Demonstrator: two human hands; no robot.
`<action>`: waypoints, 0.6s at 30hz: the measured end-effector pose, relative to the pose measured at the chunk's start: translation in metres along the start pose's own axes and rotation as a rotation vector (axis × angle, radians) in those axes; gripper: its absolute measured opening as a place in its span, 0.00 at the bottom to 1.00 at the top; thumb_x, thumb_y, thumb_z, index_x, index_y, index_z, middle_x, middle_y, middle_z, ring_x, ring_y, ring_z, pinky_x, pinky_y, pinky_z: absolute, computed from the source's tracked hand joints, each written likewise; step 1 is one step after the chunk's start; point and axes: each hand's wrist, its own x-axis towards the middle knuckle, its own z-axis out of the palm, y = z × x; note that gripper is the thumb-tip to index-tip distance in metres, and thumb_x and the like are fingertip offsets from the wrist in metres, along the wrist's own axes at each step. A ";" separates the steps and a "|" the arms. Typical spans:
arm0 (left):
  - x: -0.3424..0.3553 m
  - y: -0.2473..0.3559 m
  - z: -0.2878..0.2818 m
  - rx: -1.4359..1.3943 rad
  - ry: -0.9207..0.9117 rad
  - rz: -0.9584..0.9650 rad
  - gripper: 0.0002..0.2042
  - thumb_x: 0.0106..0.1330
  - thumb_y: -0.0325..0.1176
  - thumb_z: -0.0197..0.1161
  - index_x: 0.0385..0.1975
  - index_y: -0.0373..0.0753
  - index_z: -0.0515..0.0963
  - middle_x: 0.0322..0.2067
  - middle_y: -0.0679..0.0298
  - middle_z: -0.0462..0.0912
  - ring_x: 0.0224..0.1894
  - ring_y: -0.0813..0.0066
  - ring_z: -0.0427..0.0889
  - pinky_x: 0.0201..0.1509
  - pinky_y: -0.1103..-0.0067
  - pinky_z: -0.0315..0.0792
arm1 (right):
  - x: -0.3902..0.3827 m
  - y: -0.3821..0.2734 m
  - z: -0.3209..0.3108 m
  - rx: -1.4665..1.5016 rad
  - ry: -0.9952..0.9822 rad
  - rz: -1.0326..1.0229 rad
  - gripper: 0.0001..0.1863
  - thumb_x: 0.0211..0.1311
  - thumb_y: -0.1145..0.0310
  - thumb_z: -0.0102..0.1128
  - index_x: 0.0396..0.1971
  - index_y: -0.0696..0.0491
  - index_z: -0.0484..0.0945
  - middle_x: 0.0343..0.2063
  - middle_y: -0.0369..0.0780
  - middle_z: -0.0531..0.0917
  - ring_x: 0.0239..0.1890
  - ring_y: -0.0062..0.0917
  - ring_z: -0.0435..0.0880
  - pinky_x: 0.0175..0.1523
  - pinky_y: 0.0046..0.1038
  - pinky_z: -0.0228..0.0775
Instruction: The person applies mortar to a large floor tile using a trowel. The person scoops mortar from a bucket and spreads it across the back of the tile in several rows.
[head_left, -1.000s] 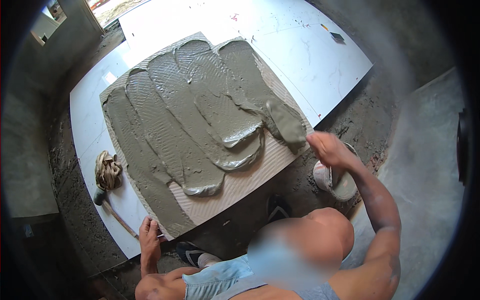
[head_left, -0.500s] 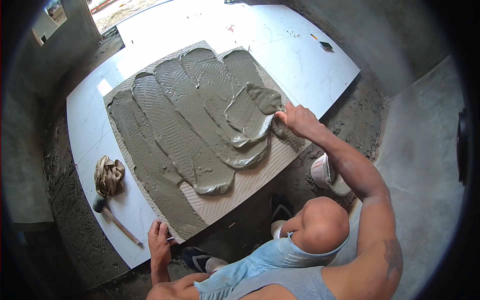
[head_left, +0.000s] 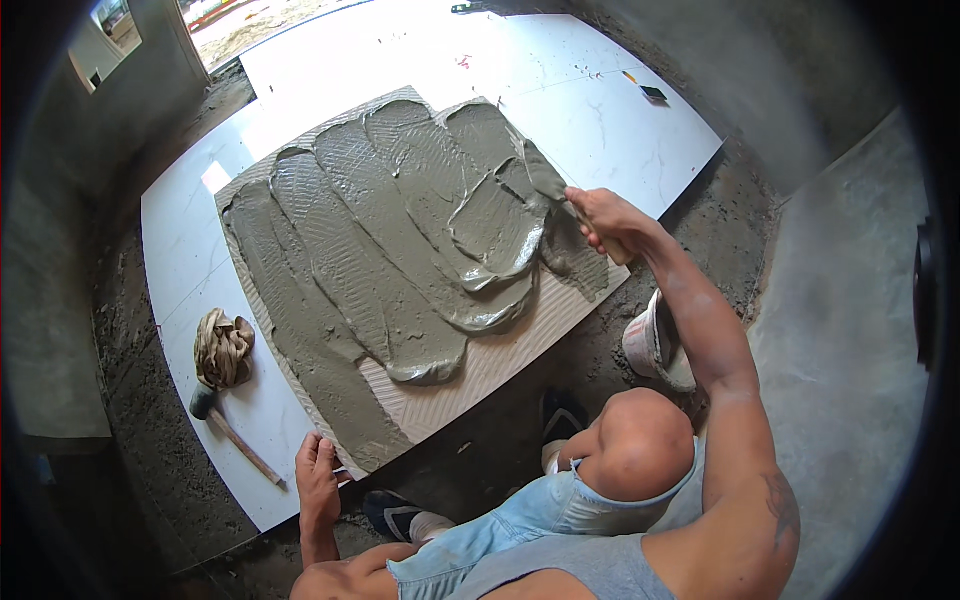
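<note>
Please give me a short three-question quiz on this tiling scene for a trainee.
1. True or false: the right hand holds a trowel against the grey mortar.
2. Where does the left hand rest?
A. on the bucket
B. flat at the near edge of the white tile
C. on the mallet
3. What lies beside the mallet on the white tile?

Key: 1 true; 2 B; 3 a bundled rag.
</note>
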 end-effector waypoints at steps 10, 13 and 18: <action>0.000 0.002 -0.002 -0.010 0.012 -0.007 0.12 0.79 0.40 0.52 0.51 0.40 0.74 0.37 0.67 0.85 0.32 0.81 0.86 0.27 0.84 0.81 | -0.005 -0.053 0.030 -0.396 -0.298 -0.065 0.32 0.78 0.44 0.41 0.23 0.58 0.72 0.15 0.38 0.74 0.16 0.27 0.75 0.22 0.36 0.70; -0.003 0.002 -0.007 -0.002 0.014 -0.010 0.11 0.79 0.39 0.53 0.51 0.40 0.74 0.37 0.67 0.85 0.32 0.82 0.86 0.26 0.85 0.81 | -0.057 -0.028 0.031 -0.502 -0.412 -0.049 0.29 0.79 0.45 0.40 0.25 0.54 0.70 0.15 0.35 0.69 0.16 0.23 0.71 0.20 0.32 0.67; 0.000 0.006 0.002 0.013 0.008 -0.033 0.09 0.80 0.41 0.52 0.42 0.42 0.74 0.29 0.74 0.77 0.27 0.89 0.77 0.26 0.87 0.76 | -0.099 0.017 0.013 -0.301 -0.501 0.000 0.28 0.80 0.45 0.40 0.30 0.55 0.73 0.17 0.35 0.71 0.17 0.21 0.72 0.21 0.31 0.68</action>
